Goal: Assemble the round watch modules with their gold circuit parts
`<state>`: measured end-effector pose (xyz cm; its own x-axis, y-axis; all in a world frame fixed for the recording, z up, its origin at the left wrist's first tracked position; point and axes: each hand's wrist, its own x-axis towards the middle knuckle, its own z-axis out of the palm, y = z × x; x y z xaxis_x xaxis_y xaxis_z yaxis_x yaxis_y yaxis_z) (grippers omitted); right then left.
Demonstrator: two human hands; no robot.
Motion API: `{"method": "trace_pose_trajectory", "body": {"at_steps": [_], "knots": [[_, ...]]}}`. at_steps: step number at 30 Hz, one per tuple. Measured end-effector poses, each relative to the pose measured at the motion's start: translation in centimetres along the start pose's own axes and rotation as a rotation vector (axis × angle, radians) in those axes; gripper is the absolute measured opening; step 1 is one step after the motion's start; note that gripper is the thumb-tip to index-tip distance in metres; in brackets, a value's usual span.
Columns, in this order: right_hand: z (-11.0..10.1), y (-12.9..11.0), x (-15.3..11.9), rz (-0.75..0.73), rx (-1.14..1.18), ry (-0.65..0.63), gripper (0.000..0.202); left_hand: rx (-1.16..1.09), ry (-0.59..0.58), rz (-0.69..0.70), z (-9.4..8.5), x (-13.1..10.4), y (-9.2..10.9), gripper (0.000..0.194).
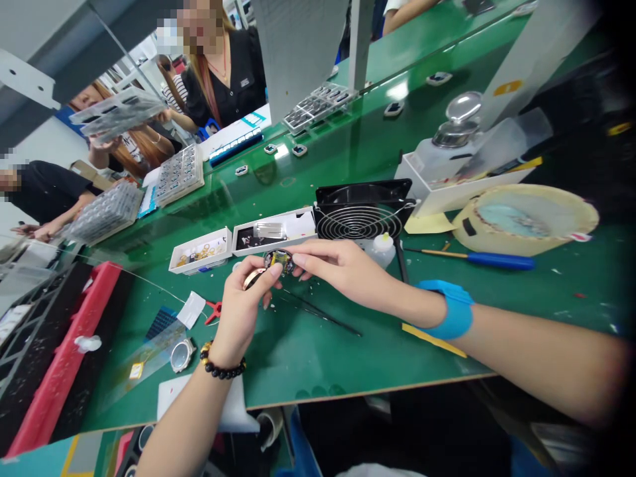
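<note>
In the head view my left hand (243,298) is closed around a gold-rimmed round watch part (254,279). Between its thumb and fingers also sits a small round electronic watch module (279,261), dark with a yellowish middle. The fingertips of my right hand (332,262) pinch this module's right edge. Whether module and gold-rimmed part are joined, I cannot tell. Dark tweezers (328,313) lie on the green table just below my hands. A silver watch case (182,355) rests near my left wrist.
Behind my hands stand a black fan (365,211), white parts boxes (201,250) and a dropper bottle (381,250). A blue-handled screwdriver (501,261) and a round tub (527,218) are at right. A red rail (69,358) runs along the left; co-workers sit beyond trays (179,175).
</note>
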<state>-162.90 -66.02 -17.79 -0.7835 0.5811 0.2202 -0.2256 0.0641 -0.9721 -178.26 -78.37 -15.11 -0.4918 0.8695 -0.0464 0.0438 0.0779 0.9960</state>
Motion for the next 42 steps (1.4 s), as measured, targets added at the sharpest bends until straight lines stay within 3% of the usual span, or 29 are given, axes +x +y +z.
{"method": "trace_pose_trajectory", "body": {"at_steps": [16,24,42], "knots": [[0.3,0.3,0.1,0.009,0.053,0.007,0.033,0.044,0.05,0.043,0.3,-0.1,-0.4,0.034],[0.5,0.9,0.0,0.075,0.068,0.066,0.037,0.188,0.062,0.132,0.4,-0.5,-0.6,0.03],[0.9,1.7,-0.4,-0.067,0.019,0.139,0.027,0.309,0.135,0.279,0.8,-0.7,-1.4,0.022]]}}
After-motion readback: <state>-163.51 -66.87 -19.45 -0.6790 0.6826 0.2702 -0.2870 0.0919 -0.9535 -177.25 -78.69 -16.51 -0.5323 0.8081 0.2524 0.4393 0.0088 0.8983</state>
